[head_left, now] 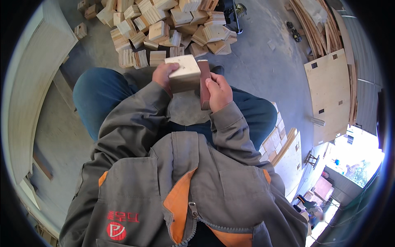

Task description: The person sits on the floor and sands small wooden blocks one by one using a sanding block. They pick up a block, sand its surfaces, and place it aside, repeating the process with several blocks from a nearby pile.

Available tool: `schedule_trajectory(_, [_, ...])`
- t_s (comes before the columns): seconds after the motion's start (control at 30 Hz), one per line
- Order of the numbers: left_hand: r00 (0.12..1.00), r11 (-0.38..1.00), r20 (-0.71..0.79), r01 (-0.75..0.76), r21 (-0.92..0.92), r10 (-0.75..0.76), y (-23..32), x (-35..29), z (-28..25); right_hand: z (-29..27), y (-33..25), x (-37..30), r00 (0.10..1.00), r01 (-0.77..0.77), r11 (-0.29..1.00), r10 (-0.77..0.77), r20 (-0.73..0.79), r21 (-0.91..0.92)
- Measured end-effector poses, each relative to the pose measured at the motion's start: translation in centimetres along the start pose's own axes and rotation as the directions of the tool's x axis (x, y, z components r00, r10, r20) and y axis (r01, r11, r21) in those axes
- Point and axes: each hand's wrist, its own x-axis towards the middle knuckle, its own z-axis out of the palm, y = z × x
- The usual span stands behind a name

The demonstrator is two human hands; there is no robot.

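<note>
My left hand (163,77) is closed round a pale wooden block (184,68), its thumb on the top face and small dark marks on that face. My right hand (219,91) grips a flat reddish-brown sanding block (204,84), held upright with its pale end at the top. The sanding block's face is against or very close to the right side of the wooden block; contact is hard to tell. Both things are held up between my knees, above the floor.
A big heap of similar wooden blocks (164,29) lies on the concrete floor (259,57) ahead. Stacked blocks (273,142) stand by my right knee. Plywood sheets (330,90) with square holes lean at the right. A large pale panel (31,86) curves along the left.
</note>
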Motion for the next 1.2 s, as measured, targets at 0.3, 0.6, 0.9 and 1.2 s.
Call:
schedule_trajectory(0.3, [0.990, 0.992, 0.076, 0.122, -0.007, -0.121, 0.3, -3.2, 1.8, -1.0, 2.3, 5.5, 0.994, -0.052, 0.998, 0.056, -0.098, 0.040])
schedule_trajectory(0.6, [0.993, 0.977, 0.058, 0.109, -0.186, -0.099, 1.2, -2.1, 0.9, -2.0, 0.6, 2.5, 0.994, -0.104, 0.975, 0.106, 0.001, 0.197])
schedule_trajectory(0.9, [0.967, 0.972, 0.250, 0.111, -0.206, -0.057, 1.7, -2.5, 0.8, -1.4, -2.2, 0.0, 0.963, 0.263, 0.954, -0.252, 0.095, -0.143])
schedule_trajectory(1.2, [0.923, 0.982, 0.372, 0.151, -0.118, -0.097, 1.4, -2.5, 0.4, -1.0, -2.4, 1.9, 0.854, 0.490, 0.745, -0.514, 0.079, -0.452])
